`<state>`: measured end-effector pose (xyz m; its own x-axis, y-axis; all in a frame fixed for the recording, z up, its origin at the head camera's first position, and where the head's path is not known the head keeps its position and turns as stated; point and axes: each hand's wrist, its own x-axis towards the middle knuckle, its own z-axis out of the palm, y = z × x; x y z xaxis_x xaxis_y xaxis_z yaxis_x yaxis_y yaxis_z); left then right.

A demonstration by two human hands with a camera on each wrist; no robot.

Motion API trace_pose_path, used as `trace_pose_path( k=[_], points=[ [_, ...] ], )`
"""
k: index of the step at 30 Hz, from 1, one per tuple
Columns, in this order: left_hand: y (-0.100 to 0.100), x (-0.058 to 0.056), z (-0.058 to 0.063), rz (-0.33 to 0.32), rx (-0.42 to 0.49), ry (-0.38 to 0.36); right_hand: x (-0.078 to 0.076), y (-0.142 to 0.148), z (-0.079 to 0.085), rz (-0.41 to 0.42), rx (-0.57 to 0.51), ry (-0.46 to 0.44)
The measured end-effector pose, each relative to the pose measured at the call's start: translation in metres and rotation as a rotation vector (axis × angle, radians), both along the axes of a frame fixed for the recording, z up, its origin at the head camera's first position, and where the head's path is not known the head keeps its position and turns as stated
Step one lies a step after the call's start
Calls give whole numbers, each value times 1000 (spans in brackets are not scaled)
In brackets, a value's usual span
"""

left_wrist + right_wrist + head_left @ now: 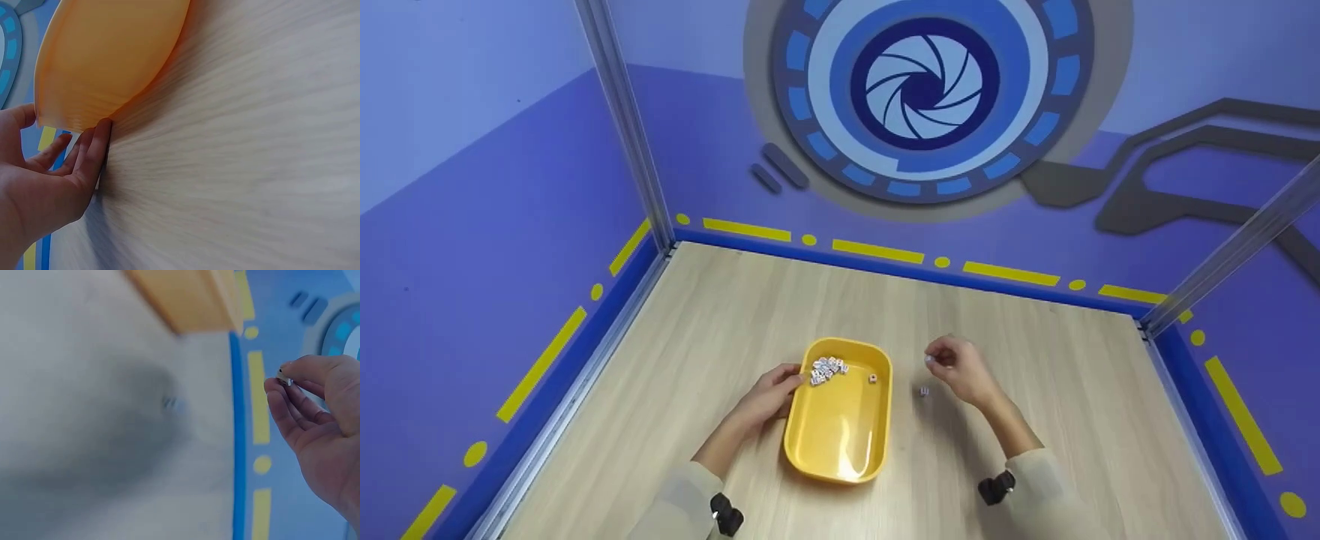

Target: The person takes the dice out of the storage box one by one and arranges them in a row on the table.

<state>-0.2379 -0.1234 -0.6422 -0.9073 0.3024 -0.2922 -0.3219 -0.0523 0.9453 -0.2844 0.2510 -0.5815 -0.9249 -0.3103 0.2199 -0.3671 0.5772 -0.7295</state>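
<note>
A yellow rectangular tray (pixel 838 439) rests on the table, its long side running away from me. My left hand (pixel 767 395) grips the tray's left side, with the thumb at the rim and the fingertips low against the outer wall in the left wrist view. A heap of small white dice (pixel 826 367) lies at the tray's far left, and a single die (pixel 873 379) sits apart near its right wall. Right of the tray, my right hand (pixel 964 373) is raised and pinches a white die (pixel 285 379) between thumb and fingertips. Below it another die (pixel 924 391) lies on the table.
The light wood table (pixel 735 300) is bounded by blue-purple walls (pixel 705 150) with yellow markings. Metal posts (pixel 634 127) stand at its far corners. Black wrist straps (pixel 727 516) sit over both sleeves.
</note>
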Motion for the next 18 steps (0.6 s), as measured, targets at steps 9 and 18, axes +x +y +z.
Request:
trace_pose_path(
  k=[9,18],
  points=[
    [1,0,-1,20,-23,6,9,32,-37,-109,88,-4],
    [0,1,-1,12,-22,27,13,31,-61,-101,124,-61]
  ],
)
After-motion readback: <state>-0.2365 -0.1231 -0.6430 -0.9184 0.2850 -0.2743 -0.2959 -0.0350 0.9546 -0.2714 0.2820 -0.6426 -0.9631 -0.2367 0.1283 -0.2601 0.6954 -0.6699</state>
